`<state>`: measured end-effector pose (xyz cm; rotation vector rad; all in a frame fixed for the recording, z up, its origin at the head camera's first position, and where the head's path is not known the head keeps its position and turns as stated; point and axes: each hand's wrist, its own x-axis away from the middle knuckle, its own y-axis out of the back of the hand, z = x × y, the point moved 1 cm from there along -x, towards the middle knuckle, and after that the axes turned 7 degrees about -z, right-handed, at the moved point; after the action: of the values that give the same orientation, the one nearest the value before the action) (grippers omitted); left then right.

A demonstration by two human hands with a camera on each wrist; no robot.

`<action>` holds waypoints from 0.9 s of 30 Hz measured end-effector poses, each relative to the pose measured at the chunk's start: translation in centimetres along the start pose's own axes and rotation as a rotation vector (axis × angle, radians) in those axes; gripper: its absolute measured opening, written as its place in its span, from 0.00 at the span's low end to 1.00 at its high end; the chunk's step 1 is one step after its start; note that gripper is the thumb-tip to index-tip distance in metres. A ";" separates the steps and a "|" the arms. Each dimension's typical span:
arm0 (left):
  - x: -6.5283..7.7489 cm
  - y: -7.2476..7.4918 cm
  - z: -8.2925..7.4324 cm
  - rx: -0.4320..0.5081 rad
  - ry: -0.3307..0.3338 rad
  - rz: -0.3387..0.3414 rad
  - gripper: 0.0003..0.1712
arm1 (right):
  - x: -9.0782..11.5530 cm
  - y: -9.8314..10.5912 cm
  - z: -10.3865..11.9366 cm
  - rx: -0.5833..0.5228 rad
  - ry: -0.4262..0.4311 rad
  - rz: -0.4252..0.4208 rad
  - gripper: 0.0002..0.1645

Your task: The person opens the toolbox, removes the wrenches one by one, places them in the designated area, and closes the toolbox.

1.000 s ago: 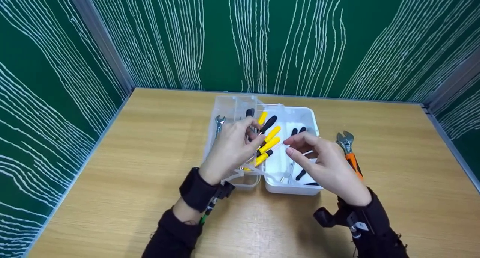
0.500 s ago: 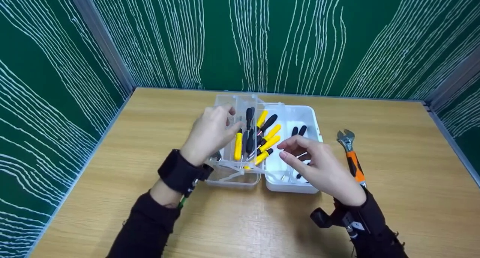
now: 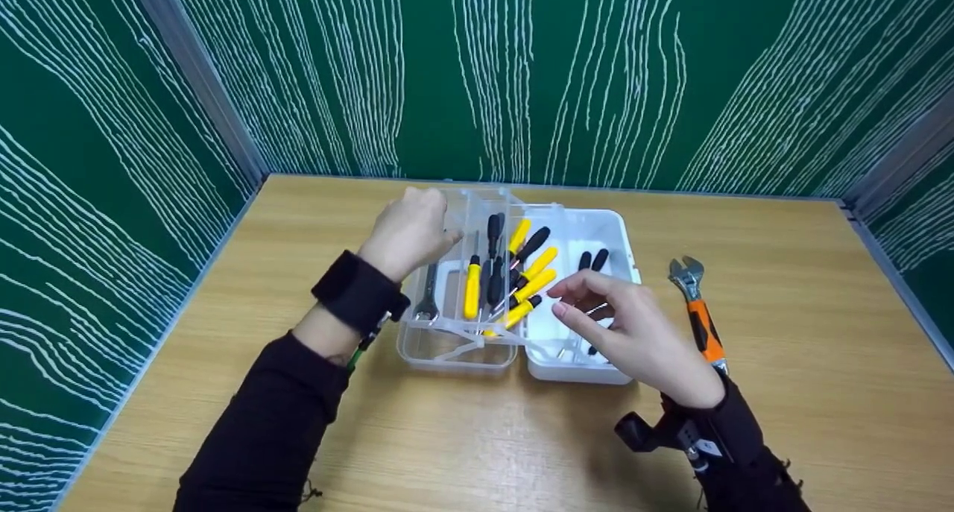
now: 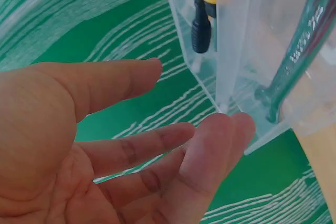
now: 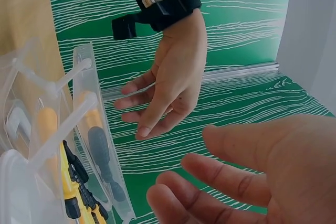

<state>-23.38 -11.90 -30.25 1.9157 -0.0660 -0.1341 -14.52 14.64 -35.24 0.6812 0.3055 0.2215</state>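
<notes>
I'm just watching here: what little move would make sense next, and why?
Perhaps reaching the right hand over to the adjustable wrench. That wrench lies on the table beside the open toolbox, while the yellow-handled tools sit inside it, and the hand appears to hold nothing.

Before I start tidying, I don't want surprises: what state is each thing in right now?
White box: open.
Clear tray: open-topped, holding tools.
Yellow-handled tools: lying unheld.
Spanner: lying in the clear tray, unheld.
Adjustable wrench: lying on the table, jaws apart.
Left hand: relaxed, holding nothing.
Right hand: loosely curved, holding nothing.
</notes>
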 end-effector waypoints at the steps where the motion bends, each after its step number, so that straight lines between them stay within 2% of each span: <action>1: -0.3 0.0 0.0 -0.017 0.001 0.008 0.16 | 0.0 0.0 0.0 0.000 0.002 -0.004 0.14; 6: -1.4 -0.4 0.3 -0.064 0.016 0.038 0.17 | 0.0 -0.1 -0.1 0.001 0.011 -0.020 0.13; 17: -3.0 -1.6 0.1 -0.096 -0.023 -0.010 0.10 | 0.0 -0.1 -0.3 -0.010 0.004 -0.024 0.12; 27: -3.7 -2.5 -0.7 -0.163 -0.040 -0.017 0.10 | 0.0 0.1 -0.3 -0.028 -0.004 -0.039 0.13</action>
<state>-26.99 -9.98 -32.17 1.7516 -0.0641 -0.1834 -14.59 14.89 -35.43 0.6478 0.3110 0.1868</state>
